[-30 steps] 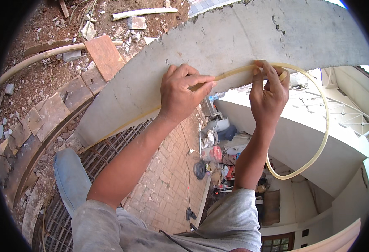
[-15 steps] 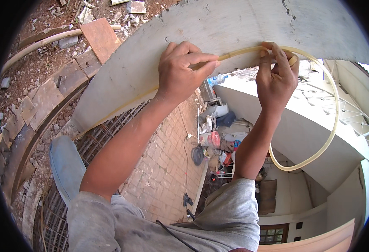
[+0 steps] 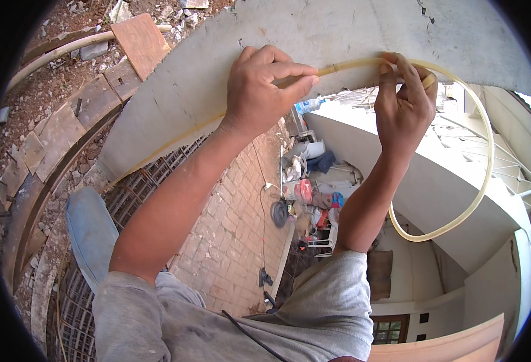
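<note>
L hand [image 3: 258,90] has a tight little pinch, thumb & first finger shut on a long, thin, see-through yellow plastic tube [image 3: 353,64]. R hand [image 3: 403,111] has it too, a bit farther right, w/ bent fingers closed around it. A short yellow tip [image 3: 428,81] pokes out by the R hand's fingers.

Btwn the 2 hands the tube goes almost straight, in front of a big, grey, curved concrete slab [image 3: 350,33], nr its low edge. Past R hand it makes a big round loop that hangs down, then goes behind the R arm; can't tell where it goes after that. Left of L hand, a yellow strip of the same colour runs along the slab's low edge; prob. the same tube.

Slab has small dark cracks up top. Under its left part is a grid of thin, dark metal bars [image 3: 150,187]. Way below is a floor of pinkish-brown bricks [image 3: 217,232], w/ a round black coil [image 3: 279,214] nr a red & white bucket [image 3: 301,190]. Top left, a flat, square, orange-brown board [image 3: 140,45] lies nr dirt & bits of stone.
</note>
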Demonstrator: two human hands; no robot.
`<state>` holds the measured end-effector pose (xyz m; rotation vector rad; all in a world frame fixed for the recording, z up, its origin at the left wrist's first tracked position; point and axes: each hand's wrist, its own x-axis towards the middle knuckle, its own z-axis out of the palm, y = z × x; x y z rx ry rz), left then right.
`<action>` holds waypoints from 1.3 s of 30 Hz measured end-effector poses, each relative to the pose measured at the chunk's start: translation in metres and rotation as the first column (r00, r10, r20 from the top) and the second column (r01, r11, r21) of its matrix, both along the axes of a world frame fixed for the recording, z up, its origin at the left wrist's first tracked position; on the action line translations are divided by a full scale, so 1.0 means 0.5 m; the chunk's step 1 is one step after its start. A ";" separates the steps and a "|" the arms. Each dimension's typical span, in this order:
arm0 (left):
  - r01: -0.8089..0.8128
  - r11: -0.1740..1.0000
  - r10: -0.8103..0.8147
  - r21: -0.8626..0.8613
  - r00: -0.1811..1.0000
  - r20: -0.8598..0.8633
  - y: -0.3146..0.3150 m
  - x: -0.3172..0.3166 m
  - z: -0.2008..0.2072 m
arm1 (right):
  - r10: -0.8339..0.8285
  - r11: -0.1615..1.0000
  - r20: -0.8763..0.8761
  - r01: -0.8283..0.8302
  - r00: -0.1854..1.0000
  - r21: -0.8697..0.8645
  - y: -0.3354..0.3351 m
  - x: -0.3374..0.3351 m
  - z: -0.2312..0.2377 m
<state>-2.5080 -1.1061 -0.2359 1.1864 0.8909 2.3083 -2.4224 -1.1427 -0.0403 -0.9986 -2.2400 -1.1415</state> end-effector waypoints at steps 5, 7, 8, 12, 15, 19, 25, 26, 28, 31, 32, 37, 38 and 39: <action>-0.015 0.999 0.013 0.039 0.999 0.049 0.007 0.003 -0.004 | -0.014 1.000 0.020 0.014 1.000 0.000 -0.003 -0.001 -0.002; -0.015 0.999 0.013 0.046 0.999 0.046 0.009 0.001 -0.005 | -0.006 1.000 0.030 0.006 1.000 -0.001 -0.002 -0.001 -0.002; -0.005 0.999 0.004 0.039 0.999 0.037 0.008 0.001 -0.006 | -0.004 1.000 0.036 0.004 0.999 -0.002 -0.003 0.000 -0.001; 0.037 0.999 -0.036 0.011 0.999 -0.031 0.003 -0.005 -0.012 | -0.029 1.000 0.064 0.029 0.998 0.007 -0.002 0.004 0.003; 0.055 0.998 -0.054 0.013 0.998 -0.033 0.002 -0.008 -0.013 | -0.046 0.999 0.078 0.046 0.996 0.007 -0.005 0.003 0.004; 0.070 0.997 -0.069 0.015 0.997 -0.040 0.002 -0.011 -0.016 | -0.048 0.999 0.057 0.049 0.997 -0.008 -0.008 0.000 0.001; 0.057 0.998 -0.056 0.022 0.997 -0.052 0.003 -0.012 -0.018 | -0.033 0.999 0.084 0.035 0.996 -0.014 -0.009 -0.004 0.002; 0.053 0.998 -0.052 0.026 0.997 -0.054 0.003 -0.012 -0.018 | -0.038 0.999 0.086 0.040 0.996 -0.014 -0.009 -0.004 0.002; 0.059 0.998 -0.058 0.033 0.997 -0.053 0.005 -0.012 -0.020 | -0.044 0.999 0.085 0.045 0.995 -0.016 -0.010 -0.004 0.002; 0.061 0.997 -0.059 0.044 0.997 -0.052 0.007 -0.011 -0.023 | -0.061 0.998 0.088 0.063 0.994 -0.022 -0.012 -0.003 0.002; 0.061 0.997 -0.058 0.049 0.997 -0.053 0.007 -0.010 -0.024 | -0.068 0.997 0.088 0.070 0.994 -0.025 -0.012 -0.003 0.002; 0.065 0.996 -0.063 0.062 0.998 -0.029 0.009 -0.010 -0.026 | -0.063 0.997 0.099 0.066 0.993 -0.029 -0.013 -0.003 0.002; 0.071 0.996 -0.069 0.057 0.997 -0.024 0.010 -0.011 -0.026 | -0.068 0.997 0.100 0.071 0.993 -0.029 -0.013 -0.003 0.001; 0.067 0.996 -0.065 0.057 0.997 -0.036 0.009 -0.011 -0.027 | -0.069 0.997 0.101 0.073 0.992 -0.030 -0.014 -0.003 0.001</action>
